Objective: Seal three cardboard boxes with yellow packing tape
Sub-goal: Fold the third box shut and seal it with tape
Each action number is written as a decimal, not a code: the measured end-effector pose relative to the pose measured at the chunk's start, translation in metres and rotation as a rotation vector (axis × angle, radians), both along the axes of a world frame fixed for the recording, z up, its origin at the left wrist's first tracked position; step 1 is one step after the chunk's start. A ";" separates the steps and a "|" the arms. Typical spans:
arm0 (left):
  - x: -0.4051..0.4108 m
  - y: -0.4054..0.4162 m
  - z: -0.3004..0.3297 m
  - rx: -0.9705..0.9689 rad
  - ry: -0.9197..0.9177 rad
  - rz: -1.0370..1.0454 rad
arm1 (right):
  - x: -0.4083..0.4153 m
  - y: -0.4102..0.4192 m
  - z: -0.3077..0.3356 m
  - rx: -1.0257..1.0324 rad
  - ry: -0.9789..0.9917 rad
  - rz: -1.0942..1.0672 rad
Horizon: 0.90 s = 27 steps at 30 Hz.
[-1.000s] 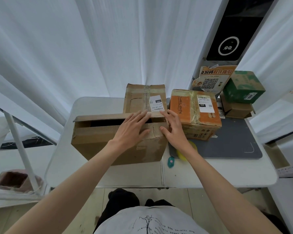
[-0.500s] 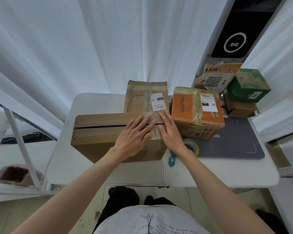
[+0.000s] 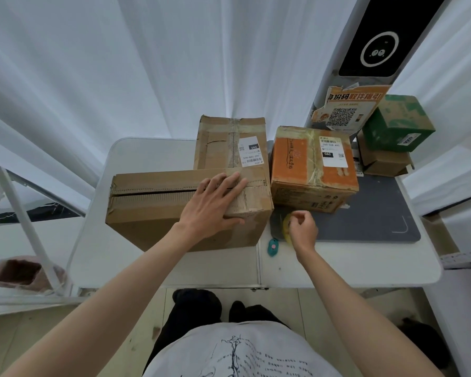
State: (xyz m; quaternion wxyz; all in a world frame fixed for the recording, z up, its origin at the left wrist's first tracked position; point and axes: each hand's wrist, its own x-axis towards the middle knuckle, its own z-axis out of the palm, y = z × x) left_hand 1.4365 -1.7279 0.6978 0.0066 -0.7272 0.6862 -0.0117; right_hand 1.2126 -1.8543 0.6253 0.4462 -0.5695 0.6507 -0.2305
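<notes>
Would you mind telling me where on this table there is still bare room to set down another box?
The white table is bare along its near edge, in front of the grey mat, and at the far-left corner beside the labelled brown box. The mat's right half is free too. It is crowded between the large box, the orange box, the tape roll and the teal cutter.

Three cardboard boxes cluster beside half-hidden yellow tape.

Yellow tape roll mostly hidden behind right hand
</notes>
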 end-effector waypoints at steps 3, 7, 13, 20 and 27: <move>-0.001 0.000 0.000 -0.004 0.015 0.004 | -0.023 -0.004 -0.040 0.123 0.251 0.111; -0.001 0.001 0.000 -0.011 0.026 0.012 | -0.029 -0.006 -0.066 0.179 0.452 0.311; -0.002 0.000 -0.001 -0.036 0.037 0.020 | -0.027 -0.017 -0.082 0.144 0.489 0.319; -0.003 -0.001 -0.001 -0.064 0.069 0.019 | -0.037 -0.015 -0.067 0.105 0.218 -0.027; -0.001 -0.001 0.000 -0.043 0.128 0.033 | -0.032 0.007 0.004 -0.107 -0.263 -0.050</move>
